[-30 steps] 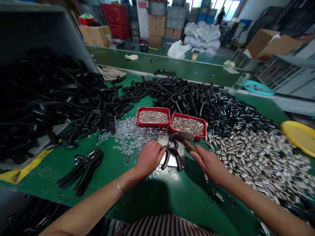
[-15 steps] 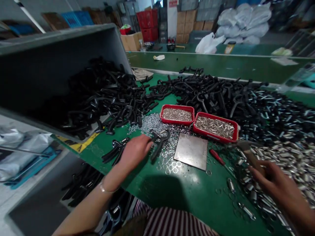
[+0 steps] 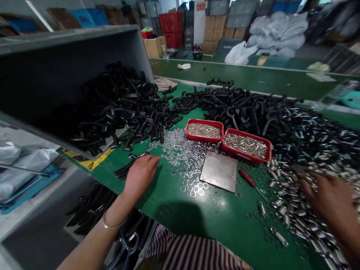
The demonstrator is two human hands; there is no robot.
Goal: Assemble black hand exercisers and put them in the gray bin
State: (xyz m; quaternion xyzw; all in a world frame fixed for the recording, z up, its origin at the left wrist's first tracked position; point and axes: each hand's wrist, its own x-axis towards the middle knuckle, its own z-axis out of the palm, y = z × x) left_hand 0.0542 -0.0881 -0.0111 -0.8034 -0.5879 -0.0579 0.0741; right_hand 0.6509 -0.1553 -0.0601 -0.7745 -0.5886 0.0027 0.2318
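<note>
My left hand [image 3: 142,174] is closed at the left of the green bench, beside black curved parts [image 3: 123,171]; what its fingers hold is hidden. At the right, my right hand [image 3: 332,198] grips a hammer [image 3: 299,171], blurred, over a heap of shiny metal sleeves [image 3: 309,221]. Between the hands lies a square metal plate [image 3: 219,170], with loose rings [image 3: 192,183] to its left. A red-handled screwdriver [image 3: 247,177] rests right of the plate. Behind the plate stand two red trays, one of tiny parts [image 3: 204,138], one of small pins [image 3: 247,159].
A tipped grey bin [image 3: 144,56] spills black parts [image 3: 140,108] onto the bench at the left. Another heap of black parts [image 3: 247,107] lies behind the trays. Below the bench's left edge is a container with more black parts [image 3: 95,210]. A conveyor [image 3: 250,77] runs behind.
My left hand has moved left, away from the rings, and the black part by its fingers no longer lies there. My right hand has moved right with the hammer, over the sleeves.
</note>
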